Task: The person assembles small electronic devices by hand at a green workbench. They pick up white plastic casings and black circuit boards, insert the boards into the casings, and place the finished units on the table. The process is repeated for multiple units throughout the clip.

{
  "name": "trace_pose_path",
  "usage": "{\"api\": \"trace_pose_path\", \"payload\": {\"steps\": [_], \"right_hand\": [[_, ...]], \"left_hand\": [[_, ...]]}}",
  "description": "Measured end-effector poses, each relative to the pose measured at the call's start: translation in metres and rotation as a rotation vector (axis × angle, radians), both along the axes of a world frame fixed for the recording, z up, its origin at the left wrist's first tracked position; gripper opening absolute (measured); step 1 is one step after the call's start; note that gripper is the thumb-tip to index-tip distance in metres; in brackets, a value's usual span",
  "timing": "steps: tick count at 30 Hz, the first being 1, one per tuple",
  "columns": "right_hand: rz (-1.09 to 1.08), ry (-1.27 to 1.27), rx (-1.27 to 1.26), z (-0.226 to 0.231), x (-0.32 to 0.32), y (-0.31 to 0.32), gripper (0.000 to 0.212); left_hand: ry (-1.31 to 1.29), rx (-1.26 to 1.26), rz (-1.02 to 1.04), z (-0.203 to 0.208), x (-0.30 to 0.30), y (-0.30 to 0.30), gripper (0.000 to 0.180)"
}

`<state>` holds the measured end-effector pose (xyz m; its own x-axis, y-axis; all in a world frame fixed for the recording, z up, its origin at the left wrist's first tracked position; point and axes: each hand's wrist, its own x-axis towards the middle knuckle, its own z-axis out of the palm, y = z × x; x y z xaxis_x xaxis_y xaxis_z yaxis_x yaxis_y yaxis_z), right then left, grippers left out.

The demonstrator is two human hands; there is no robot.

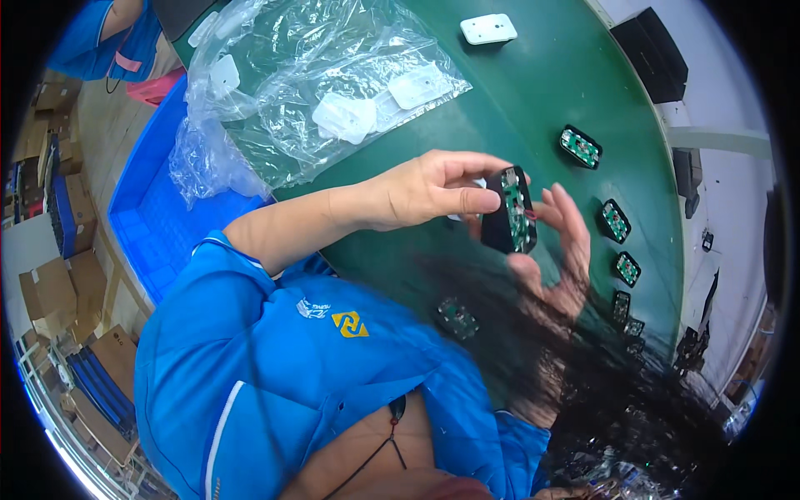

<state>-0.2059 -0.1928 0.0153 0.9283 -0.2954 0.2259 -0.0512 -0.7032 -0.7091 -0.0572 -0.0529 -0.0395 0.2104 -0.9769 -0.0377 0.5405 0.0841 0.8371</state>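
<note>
My left hand (433,190) is closed around a small black housing with a green circuit board in it (517,212), held tilted above the table with the board facing right. Thumb and fingers grip it from the left. Close by on the right is my right hand (567,242), its thumb and fingers spread around the board side. A short red wire shows near its index finger; whether they touch, I cannot tell. Dark hair hangs over the right wrist and forearm. Behind that hair lies another circuit board (457,317), partly hidden.
Several board-filled black housings (581,147) line the right of the green table (533,92). A white cover (489,29) sits at the far side. Clear plastic bags (283,92) hold white covers (343,117). A blue crate (154,200) stands left; another person (108,42) is at the upper left.
</note>
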Motion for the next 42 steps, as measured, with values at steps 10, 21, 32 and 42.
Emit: {"api": "trace_pose_path", "payload": {"steps": [10, 21, 32, 42], "right_hand": [[0.256, -0.090, 0.002, 0.037, -0.025, 0.014, 0.025], [0.131, -0.116, 0.057, 0.035, -0.051, 0.041, 0.029], [-0.018, -0.303, -0.068, 0.012, -0.063, 0.047, 0.022], [-0.325, -0.616, 0.403, -0.009, -0.043, 0.078, 0.023]], "left_hand": [[0.328, -0.037, -0.488, 0.006, -0.029, 0.022, 0.040], [0.181, 0.005, -0.460, 0.002, -0.043, 0.031, 0.042], [-0.139, -0.162, -0.282, 0.010, -0.052, 0.028, 0.049], [-1.017, -0.372, 0.356, 0.021, -0.059, 0.025, 0.066]]}}
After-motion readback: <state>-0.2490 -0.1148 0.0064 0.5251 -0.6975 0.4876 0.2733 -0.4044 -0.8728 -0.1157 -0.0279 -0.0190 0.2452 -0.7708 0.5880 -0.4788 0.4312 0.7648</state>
